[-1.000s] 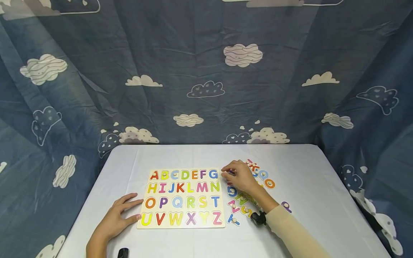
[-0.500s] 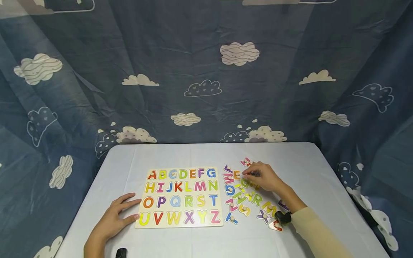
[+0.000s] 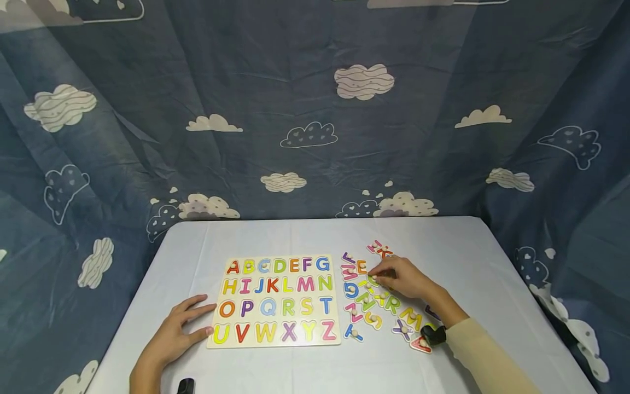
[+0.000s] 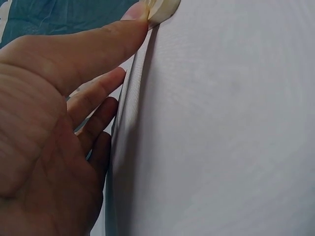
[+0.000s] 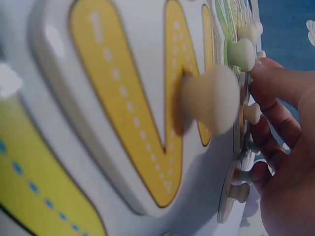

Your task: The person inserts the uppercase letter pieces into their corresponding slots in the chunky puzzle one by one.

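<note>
A wooden alphabet puzzle board (image 3: 273, 329) lies left of centre, with knobbed A, B and C pieces in its top row. My left hand (image 3: 169, 339) rests along the board's left edge, its fingers extended; in the left wrist view the thumb (image 4: 98, 51) touches the board's corner (image 4: 165, 11). Over the loose letters on the right, my right hand (image 3: 406, 278) pinches at a green letter piece (image 3: 372, 278), mostly covered by the fingers. From the right wrist, the fingertips sit behind several knobs, with a yellow W-shaped or M-shaped piece (image 5: 106, 64) close up.
Several loose knobbed letters lie right of the board, including an orange E (image 3: 361, 267), a blue G (image 3: 351, 290), a blue T (image 3: 353, 332) and a red A (image 3: 420, 344). A black object (image 3: 186, 386) sits at the front edge. A cloud-patterned curtain (image 3: 310, 93) hangs behind the table.
My right hand has moved right, away from the board's top right corner, and then slightly down onto the green letter piece. The left hand has stayed at the board's edge.
</note>
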`<control>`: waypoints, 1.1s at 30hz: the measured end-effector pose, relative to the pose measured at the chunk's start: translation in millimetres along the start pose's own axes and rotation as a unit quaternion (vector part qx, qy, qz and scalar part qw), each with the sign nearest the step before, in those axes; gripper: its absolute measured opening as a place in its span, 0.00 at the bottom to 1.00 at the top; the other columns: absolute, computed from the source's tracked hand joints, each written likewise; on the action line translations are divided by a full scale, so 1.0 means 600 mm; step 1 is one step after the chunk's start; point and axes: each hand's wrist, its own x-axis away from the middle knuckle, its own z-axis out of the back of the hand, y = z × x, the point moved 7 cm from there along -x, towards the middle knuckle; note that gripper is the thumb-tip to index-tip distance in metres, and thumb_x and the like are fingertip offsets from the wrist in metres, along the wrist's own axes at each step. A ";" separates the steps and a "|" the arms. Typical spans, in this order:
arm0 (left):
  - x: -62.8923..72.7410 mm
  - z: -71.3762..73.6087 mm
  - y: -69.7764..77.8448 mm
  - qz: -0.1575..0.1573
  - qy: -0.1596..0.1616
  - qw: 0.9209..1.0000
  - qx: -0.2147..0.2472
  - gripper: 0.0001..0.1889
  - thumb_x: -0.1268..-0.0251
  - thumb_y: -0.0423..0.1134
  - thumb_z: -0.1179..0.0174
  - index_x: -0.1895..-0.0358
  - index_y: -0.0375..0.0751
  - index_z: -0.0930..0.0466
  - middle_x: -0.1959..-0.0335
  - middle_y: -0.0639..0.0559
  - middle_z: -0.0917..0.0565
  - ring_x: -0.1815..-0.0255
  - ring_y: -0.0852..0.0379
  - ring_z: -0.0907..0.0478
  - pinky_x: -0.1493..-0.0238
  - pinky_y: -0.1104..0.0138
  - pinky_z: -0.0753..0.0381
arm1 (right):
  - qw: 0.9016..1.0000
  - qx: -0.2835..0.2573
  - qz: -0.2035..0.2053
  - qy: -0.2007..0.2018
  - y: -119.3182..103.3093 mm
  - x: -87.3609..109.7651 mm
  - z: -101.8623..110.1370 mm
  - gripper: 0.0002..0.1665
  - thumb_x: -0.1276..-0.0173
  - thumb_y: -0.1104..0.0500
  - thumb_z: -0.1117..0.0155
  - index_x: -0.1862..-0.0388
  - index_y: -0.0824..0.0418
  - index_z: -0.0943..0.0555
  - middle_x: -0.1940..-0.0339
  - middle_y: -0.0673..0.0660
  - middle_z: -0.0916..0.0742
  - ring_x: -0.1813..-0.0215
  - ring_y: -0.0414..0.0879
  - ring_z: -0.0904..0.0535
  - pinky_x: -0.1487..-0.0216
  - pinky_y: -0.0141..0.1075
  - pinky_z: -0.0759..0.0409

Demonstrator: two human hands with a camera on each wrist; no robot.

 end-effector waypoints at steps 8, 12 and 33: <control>-0.001 0.000 0.003 -0.006 0.003 1.000 -0.001 0.31 0.46 0.53 0.23 0.37 0.49 0.15 0.25 0.42 0.29 0.22 0.32 0.42 0.30 0.27 0.39 | 1.000 0.008 -0.014 0.009 0.002 0.003 0.004 0.10 0.30 0.61 0.29 0.52 0.51 0.10 0.55 0.45 0.11 0.58 0.42 0.25 0.56 0.31 0.24; -0.002 -0.001 0.002 -0.003 0.002 1.000 -0.002 0.31 0.46 0.52 0.23 0.37 0.49 0.15 0.25 0.43 0.29 0.22 0.32 0.42 0.30 0.27 0.39 | 1.000 0.012 -0.011 0.010 0.002 0.004 0.005 0.10 0.30 0.61 0.29 0.52 0.52 0.10 0.56 0.45 0.10 0.58 0.42 0.25 0.57 0.31 0.24; 0.001 -0.001 0.001 -0.010 0.006 1.000 0.002 0.30 0.46 0.52 0.23 0.38 0.50 0.15 0.25 0.43 0.29 0.22 0.32 0.41 0.31 0.27 0.40 | 0.995 0.036 -0.023 0.086 -0.026 -0.006 0.018 0.09 0.35 0.50 0.23 0.57 0.47 0.10 0.64 0.42 0.15 0.59 0.40 0.24 0.53 0.37 0.21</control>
